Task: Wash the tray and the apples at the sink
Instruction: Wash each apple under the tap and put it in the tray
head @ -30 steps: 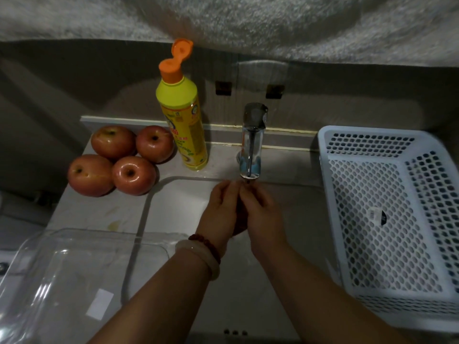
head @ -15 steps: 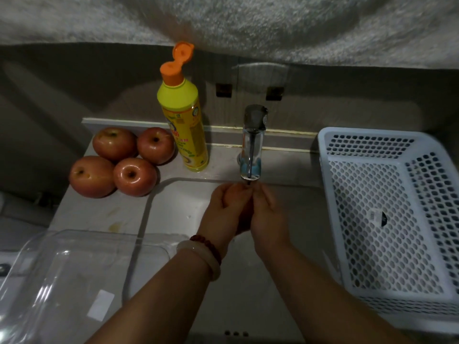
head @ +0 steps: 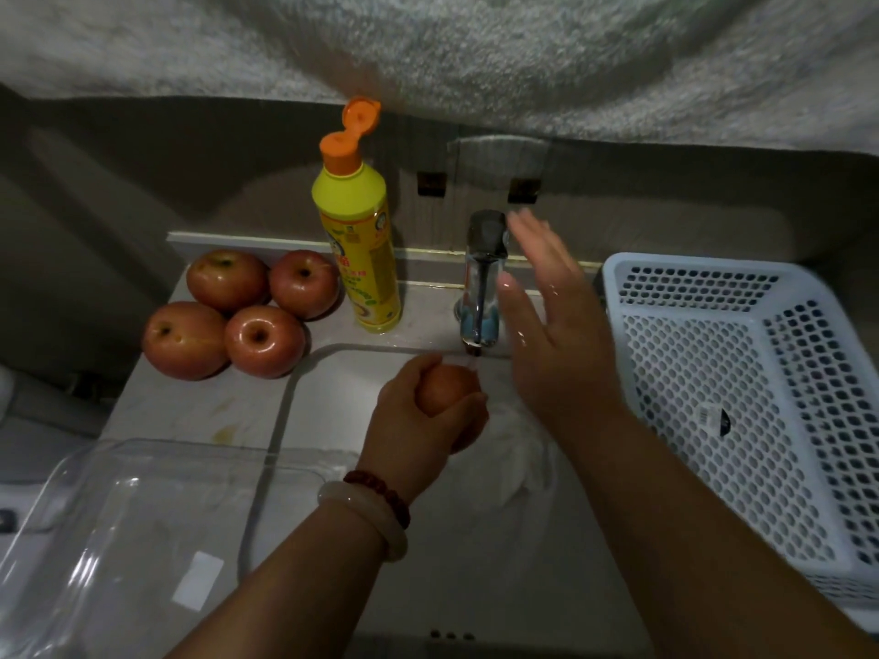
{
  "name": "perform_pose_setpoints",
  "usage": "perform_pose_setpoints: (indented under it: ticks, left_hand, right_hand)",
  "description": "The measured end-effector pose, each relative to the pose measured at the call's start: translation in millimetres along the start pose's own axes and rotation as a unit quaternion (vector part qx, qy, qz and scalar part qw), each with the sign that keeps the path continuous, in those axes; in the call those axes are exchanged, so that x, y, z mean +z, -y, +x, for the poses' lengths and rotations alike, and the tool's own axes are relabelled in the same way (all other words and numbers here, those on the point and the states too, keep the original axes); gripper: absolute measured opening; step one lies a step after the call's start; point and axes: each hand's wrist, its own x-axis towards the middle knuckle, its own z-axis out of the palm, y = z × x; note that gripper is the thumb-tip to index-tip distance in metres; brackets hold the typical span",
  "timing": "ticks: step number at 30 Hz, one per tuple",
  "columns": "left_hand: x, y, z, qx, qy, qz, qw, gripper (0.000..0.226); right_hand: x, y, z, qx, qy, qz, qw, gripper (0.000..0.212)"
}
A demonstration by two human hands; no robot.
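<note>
My left hand (head: 418, 420) grips a red apple (head: 447, 387) over the sink (head: 475, 554), just below the tap's spout (head: 478, 321). My right hand (head: 551, 325) is lifted, wet and flat with fingers spread, beside the tap's head (head: 487, 233) without touching it. Several more red apples (head: 238, 316) lie in a cluster on the counter at the back left. The clear plastic tray (head: 119, 539) rests at the lower left, partly over the sink's rim.
A yellow dish soap bottle (head: 359, 249) with its orange cap flipped open stands between the apples and the tap. A pale blue perforated basket (head: 742, 401) fills the right side. Something white and crumpled (head: 523, 463) lies in the basin.
My hands were pressed together around the apple under the spout. The right hand has let go and risen toward the tap's head; the left hand keeps the apple.
</note>
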Motion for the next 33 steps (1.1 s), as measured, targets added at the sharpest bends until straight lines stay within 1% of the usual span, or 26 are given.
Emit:
perform_pose_setpoints:
  ticks: [1, 3, 6, 8, 10, 12, 14, 15, 16, 18, 19, 21, 23, 25, 27, 29, 31, 33]
  left_hand:
    - [-1.8, -0.3, -2.9, -0.005, -0.006, 0.003, 1.000, 0.056]
    - [-5.8, -1.3, -8.3, -0.009, -0.017, 0.016, 1.000, 0.059]
    - [-12.3, -4.5, -15.1, 0.001, -0.020, 0.016, 1.000, 0.054]
    - [-14.4, -7.4, -15.8, 0.002, -0.015, 0.016, 1.000, 0.052]
    - [-18.8, -7.8, -18.6, 0.002, -0.018, 0.019, 1.000, 0.054]
    - [-21.8, -7.8, -20.9, 0.001, -0.019, 0.022, 1.000, 0.054]
    - [-24.2, -7.0, -23.8, 0.000, -0.020, 0.022, 1.000, 0.053]
    - [-25.1, -6.6, -25.1, 0.001, -0.019, 0.020, 1.000, 0.052]
    - [-25.8, -6.3, -26.6, 0.000, -0.016, 0.016, 1.000, 0.052]
    - [-26.5, -5.5, -30.1, -0.007, -0.009, 0.008, 1.000, 0.053]
    - [-26.3, -4.8, -31.3, -0.010, -0.008, 0.006, 1.000, 0.054]
    - [-25.6, -3.5, -33.9, -0.010, -0.010, 0.010, 1.000, 0.054]
    - [-23.8, -3.2, -36.8, -0.009, -0.011, 0.015, 1.000, 0.054]
    - [-20.9, -2.2, -39.1, -0.009, -0.012, 0.016, 1.000, 0.055]
    - [-18.8, -1.2, -40.5, -0.008, -0.013, 0.016, 1.000, 0.055]
    - [-17.5, 0.1, -40.5, -0.008, -0.016, 0.016, 1.000, 0.054]
    - [-17.3, 0.8, -40.6, -0.007, -0.020, 0.023, 1.000, 0.055]
    - [-18.0, 1.4, -40.5, -0.007, -0.025, 0.025, 0.999, 0.056]
  right_hand:
    - [2.1, -1.5, 6.1, -0.016, 0.027, -0.032, 0.999, 0.047]
    - [6.5, -5.1, 7.1, -0.013, 0.063, -0.074, 0.995, 0.046]
    - [13.1, -9.9, -8.4, -0.003, 0.080, -0.100, 0.992, 0.047]
    - [12.0, -9.4, -11.2, 0.007, 0.075, -0.099, 0.992, 0.051]
    - [11.6, -6.3, -18.0, 0.023, 0.038, -0.065, 0.997, 0.050]
    - [9.7, -4.7, -32.8, 0.064, -0.041, -0.014, 0.997, 0.041]
    - [8.4, -6.3, -54.9, 0.130, -0.122, 0.017, 0.984, 0.030]
    - [8.6, -8.0, -66.8, 0.173, -0.137, 0.012, 0.975, 0.026]
    - [10.6, -13.1, -79.7, 0.219, -0.128, -0.003, 0.967, 0.023]
    - [18.5, -31.0, -105.4, 0.300, -0.060, -0.039, 0.951, 0.024]
    - [23.9, -41.0, -116.1, 0.323, -0.015, -0.061, 0.944, 0.028]
    - [33.5, -61.6, -129.4, 0.335, 0.081, -0.124, 0.930, 0.042]
    - [42.1, -77.3, -130.6, 0.370, 0.181, -0.185, 0.892, 0.063]
    - [51.0, -86.6, -124.0, 0.416, 0.250, -0.202, 0.851, 0.078]
    - [61.4, -95.8, -117.5, 0.415, 0.287, -0.224, 0.834, 0.084]
    - [69.6, -105.3, -115.3, 0.385, 0.317, -0.270, 0.824, 0.083]
    - [73.0, -113.6, -117.3, 0.357, 0.332, -0.313, 0.815, 0.080]
    - [76.3, -120.8, -121.4, 0.340, 0.325, -0.346, 0.812, 0.076]
